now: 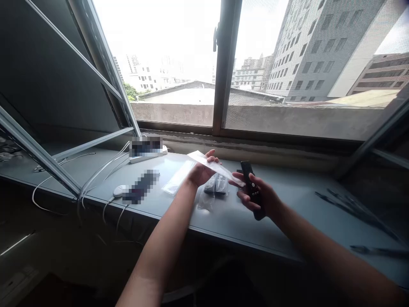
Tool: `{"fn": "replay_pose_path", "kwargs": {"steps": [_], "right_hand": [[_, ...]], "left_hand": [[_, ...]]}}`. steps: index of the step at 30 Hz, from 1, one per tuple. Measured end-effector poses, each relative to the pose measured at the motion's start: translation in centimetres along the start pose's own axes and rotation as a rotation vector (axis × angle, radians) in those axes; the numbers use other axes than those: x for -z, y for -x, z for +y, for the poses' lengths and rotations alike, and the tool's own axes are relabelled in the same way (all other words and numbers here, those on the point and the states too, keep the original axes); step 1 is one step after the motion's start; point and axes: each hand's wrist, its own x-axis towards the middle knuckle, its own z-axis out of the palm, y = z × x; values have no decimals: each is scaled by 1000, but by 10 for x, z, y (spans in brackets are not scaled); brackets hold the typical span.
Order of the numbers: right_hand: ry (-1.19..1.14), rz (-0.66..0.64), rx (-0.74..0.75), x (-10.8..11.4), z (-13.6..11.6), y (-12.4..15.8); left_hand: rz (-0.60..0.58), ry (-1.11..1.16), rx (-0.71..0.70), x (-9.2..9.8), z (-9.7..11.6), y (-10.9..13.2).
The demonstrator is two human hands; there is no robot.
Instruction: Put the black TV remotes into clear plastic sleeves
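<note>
My left hand (203,171) is closed on one end of a thin, whitish translucent plastic bag (217,167), held above the table. The bag's other end reaches the fingertips of my right hand (266,194). That hand is wrapped round a slim black remote control (247,172) with a few light buttons, held at a tilt. Below the bag, several dark items in clear wrapping (217,186) lie on the table. A stack of clear plastic bags (178,177) rests left of my left hand, partly behind the forearm.
The pale table (290,183) runs beneath a window. A white power strip (148,157) with cables stands at the back left, partly blurred out. Nearer is a round white charger (119,191) beside a blurred dark object. Metal frame bars (68,175) rise at the left; dark strips (348,209) lie right.
</note>
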Motion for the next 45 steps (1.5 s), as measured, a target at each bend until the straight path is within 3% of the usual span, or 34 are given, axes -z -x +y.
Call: {"fn": "replay_pose_path", "kwargs": {"steps": [11, 18, 28, 35, 45], "right_hand": [[121, -32, 46, -4, 6, -6], [269, 29, 8, -12, 6, -7], [227, 44, 51, -4, 4, -9], [74, 67, 36, 4, 4, -10], [114, -51, -98, -2, 2, -4]], "left_hand": [[-13, -41, 301, -3, 6, -5], [194, -211, 248, 4, -5, -11], [244, -124, 75, 9, -2, -14], [119, 117, 10, -3, 5, -4], [-97, 95, 130, -7, -2, 3]]}}
